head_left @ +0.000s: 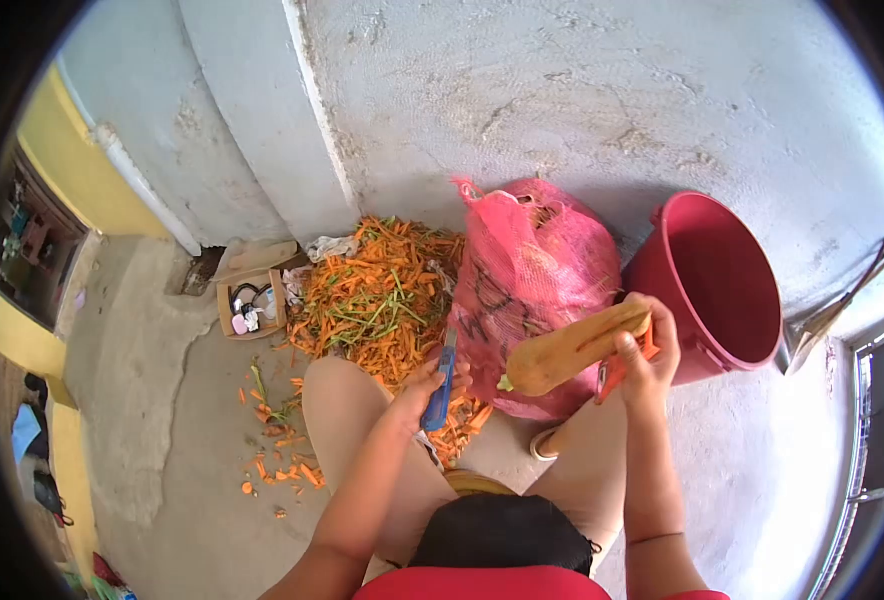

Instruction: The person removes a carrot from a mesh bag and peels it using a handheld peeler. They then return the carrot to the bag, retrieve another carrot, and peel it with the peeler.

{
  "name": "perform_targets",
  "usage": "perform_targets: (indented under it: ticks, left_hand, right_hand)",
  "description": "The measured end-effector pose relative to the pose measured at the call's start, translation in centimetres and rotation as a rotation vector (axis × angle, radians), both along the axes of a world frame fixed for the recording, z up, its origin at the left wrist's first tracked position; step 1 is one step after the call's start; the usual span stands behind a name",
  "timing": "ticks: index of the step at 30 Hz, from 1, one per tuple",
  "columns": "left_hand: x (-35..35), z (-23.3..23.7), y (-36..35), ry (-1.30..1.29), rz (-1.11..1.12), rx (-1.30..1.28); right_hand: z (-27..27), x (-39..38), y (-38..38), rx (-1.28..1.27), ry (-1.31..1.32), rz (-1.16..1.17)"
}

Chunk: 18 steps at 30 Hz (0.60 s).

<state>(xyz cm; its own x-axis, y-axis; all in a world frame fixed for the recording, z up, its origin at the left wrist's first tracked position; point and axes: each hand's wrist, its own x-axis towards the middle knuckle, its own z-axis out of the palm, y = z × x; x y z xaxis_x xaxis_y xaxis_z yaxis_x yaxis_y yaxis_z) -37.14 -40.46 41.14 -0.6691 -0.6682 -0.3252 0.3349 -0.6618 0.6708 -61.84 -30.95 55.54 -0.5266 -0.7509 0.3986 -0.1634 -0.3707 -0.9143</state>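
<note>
The elongated tan squash [562, 355] is located above the seated person's right thigh, in front of the pink mesh sack [537, 290] as seen from the seat. It is tilted: the rounded end is low and directed toward the person's left, with a pale green tip; the narrow end is raised and shows dark lengthwise grooves.

Right hand [650, 350]: grip closed around the narrow end of the squash. An orange-red item [612, 378] shows at this hand, partly behind the squash; its type cannot be determined.

Left hand [427, 388]: grip clenched on the blue-handled knife [438, 400]. The blade is exposed and points upward, away from the lap. Knife and squash are apart.

Person: seated with knees spread, in beige trousers [412, 500] and a red top [482, 585]. A black cloth-like item [502, 535] lies at the lap. Part of a yellow rounded object [477, 483] shows between the thighs.

Beyond the knees, a heap of orange and green peelings [372, 300] lies on the grey concrete floor [142, 350]. Loose scraps are scattered beside the left leg. The mesh sack, marked in black, stands just to the right of the heap. The deep red plastic bucket [732, 280] stands next to the sack, its mouth open toward the viewer.

Left of the heap sits an open cardboard box [252, 305] with small mixed items inside. A rough pale wall [562, 100] rises behind the sack and bucket.
</note>
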Motion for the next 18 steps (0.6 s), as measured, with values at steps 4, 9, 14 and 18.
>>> perform_targets:
  ticks: [4,9,14,18]
  left_hand:
    - [0.9,0.8,2.9,-0.073,-0.050,-0.145]
    - [0.4,3.5,4.7,-0.128,-0.053,-0.286]
    - [-0.8,6.7,6.0,-0.219,-0.068,-0.344]
    - [-1.9,6.8,7.2,0.044,-0.238,-0.224]
  right_hand:
    - [-0.9,1.3,4.1,0.079,-0.150,-0.039]
    - [-2.1,1.3,6.1,0.055,-0.334,0.068]
    - [-2.5,2.1,6.3,0.016,-0.473,0.264]
    - [-3.4,2.9,5.5,-0.013,-0.640,0.451]
